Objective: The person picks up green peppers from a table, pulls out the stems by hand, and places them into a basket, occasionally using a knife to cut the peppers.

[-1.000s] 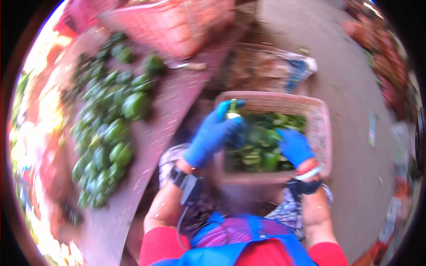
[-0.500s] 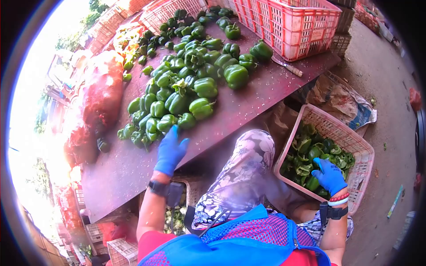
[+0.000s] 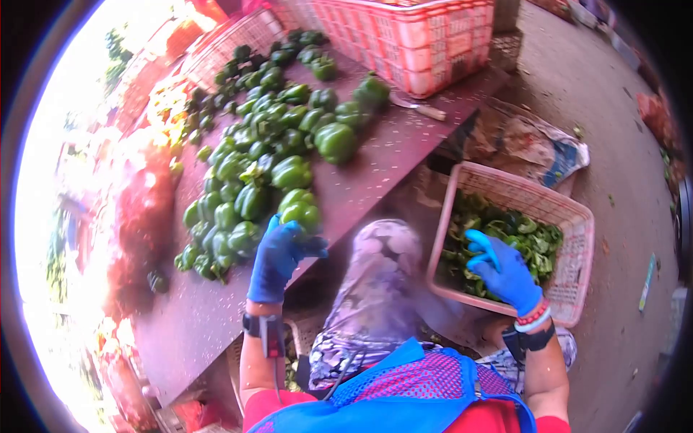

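Both hands wear blue gloves. My left hand (image 3: 278, 256) is at the near edge of a pile of green bell peppers (image 3: 253, 203), beside a pepper (image 3: 299, 207) at the pile's front right; its fingers are partly spread, and whether they touch a pepper is unclear. Over the pink crate (image 3: 580, 267) on the right is my right hand (image 3: 502, 267), its fingers apart and slightly bent with nothing visible between them. Green peppers and pepper pieces (image 3: 527, 237) lie inside that crate, below the hand. The peppers of the pile rest on a dark red table (image 3: 375, 180).
A knife (image 3: 422, 108) lies near the table's right edge, by a large pink crate (image 3: 426, 43). Red mesh sacks (image 3: 141, 231) stand at the left. A crumpled sack (image 3: 520, 141) lies on the ground behind the lower crate.
The view has shifted. My right hand has risen from the peppers in the crate and moved left. My left hand has turned, beside the front of the pile.
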